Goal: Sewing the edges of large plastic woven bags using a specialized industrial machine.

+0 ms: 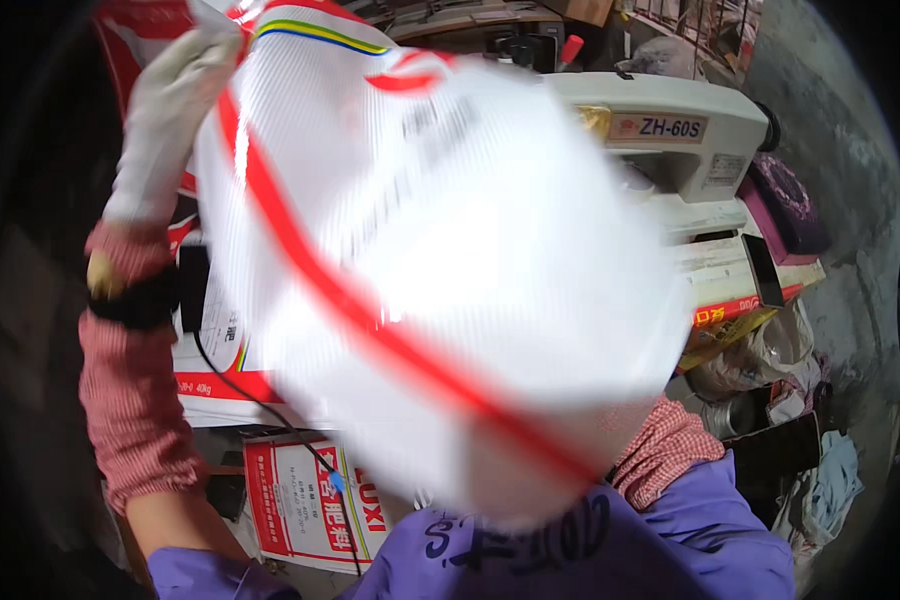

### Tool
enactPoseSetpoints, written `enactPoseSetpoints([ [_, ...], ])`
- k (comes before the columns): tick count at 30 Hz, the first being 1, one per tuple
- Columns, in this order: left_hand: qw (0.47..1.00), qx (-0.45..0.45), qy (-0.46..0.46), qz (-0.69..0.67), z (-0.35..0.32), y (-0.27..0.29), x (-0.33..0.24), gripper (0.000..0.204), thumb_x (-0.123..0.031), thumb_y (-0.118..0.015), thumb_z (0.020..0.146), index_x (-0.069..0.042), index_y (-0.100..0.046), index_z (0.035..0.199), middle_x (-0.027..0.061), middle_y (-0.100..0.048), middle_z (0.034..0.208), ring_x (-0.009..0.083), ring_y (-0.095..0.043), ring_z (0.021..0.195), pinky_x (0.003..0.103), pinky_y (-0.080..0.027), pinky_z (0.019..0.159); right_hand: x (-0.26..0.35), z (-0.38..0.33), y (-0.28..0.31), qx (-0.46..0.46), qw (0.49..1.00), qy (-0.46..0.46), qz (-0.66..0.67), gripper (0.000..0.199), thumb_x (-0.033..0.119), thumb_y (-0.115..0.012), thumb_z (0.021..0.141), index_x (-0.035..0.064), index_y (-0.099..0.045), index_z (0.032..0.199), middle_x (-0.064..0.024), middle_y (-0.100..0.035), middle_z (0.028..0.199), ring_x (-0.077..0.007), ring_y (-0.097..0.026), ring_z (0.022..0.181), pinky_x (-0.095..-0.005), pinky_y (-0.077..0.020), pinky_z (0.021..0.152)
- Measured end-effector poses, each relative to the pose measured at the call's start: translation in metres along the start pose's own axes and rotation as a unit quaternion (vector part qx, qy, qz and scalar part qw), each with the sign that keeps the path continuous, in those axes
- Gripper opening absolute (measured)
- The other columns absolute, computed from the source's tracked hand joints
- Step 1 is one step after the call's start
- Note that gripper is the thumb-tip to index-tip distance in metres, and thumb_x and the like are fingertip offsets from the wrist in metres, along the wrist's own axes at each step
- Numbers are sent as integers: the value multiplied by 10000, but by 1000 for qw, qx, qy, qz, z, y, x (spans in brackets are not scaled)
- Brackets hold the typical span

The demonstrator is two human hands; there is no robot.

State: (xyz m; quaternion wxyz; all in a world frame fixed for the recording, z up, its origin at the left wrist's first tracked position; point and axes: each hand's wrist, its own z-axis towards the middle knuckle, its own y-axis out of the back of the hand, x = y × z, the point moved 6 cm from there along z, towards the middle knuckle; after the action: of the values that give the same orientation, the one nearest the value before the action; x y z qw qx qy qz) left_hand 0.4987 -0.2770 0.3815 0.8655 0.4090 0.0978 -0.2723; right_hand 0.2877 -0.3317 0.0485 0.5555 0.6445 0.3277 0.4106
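Note:
A large white woven plastic bag [470,260] with red stripes and a green, yellow and blue band fills the middle of the head view, blurred by motion. At its upper left corner, my left hand [177,105], in a white glove, is closed on the bag's edge. My right forearm, in a red checked sleeve [670,450], reaches up behind the bag's lower right side. The bag hides my right hand. Beneath and left of the raised bag lie more printed white and red bags [220,400].
A pale sewing machine [690,130] stands behind the bag at the right. Beside it are a purple box [785,205] and a dark phone [763,270]. A black cable [255,400] runs from the device at my left wrist. Clear plastic bags [775,345] lie lower right.

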Motion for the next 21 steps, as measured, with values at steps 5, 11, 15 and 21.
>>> enactPoseSetpoints([
  [5,980,-113,102,129,-122,59,10,364,-185,-541,917,37,-507,1204,179,-574,1167,313,-566,1012,381,-463,906,-3,3,-11,3,996,13,90,606,445,-506,851,172,-431,1387,-152,-362,1454,-336,-294,1359,-501,-142,1106],
  [11,802,-243,546,5,-404,119,123,422,-357,-516,913,15,-590,1098,116,-641,998,224,-615,848,346,-502,741,9,7,-13,-20,992,73,105,584,434,-509,857,169,-449,1374,-134,-415,1424,-328,-348,1332,-502,-185,1100],
  [15,701,-214,656,-180,-554,85,105,331,-277,-600,888,-8,-595,1080,108,-657,933,228,-633,798,391,-523,715,22,-8,7,-13,971,70,228,644,454,-562,819,118,-453,1358,-146,-436,1400,-299,-412,1287,-416,-278,1088],
  [21,671,-275,685,-70,-628,86,58,231,-240,-548,924,-14,-596,930,58,-622,732,201,-600,623,347,-499,588,37,-38,44,39,950,227,211,586,347,-660,791,22,-528,1260,-170,-552,1263,-289,-521,1171,-378,-393,1006],
])
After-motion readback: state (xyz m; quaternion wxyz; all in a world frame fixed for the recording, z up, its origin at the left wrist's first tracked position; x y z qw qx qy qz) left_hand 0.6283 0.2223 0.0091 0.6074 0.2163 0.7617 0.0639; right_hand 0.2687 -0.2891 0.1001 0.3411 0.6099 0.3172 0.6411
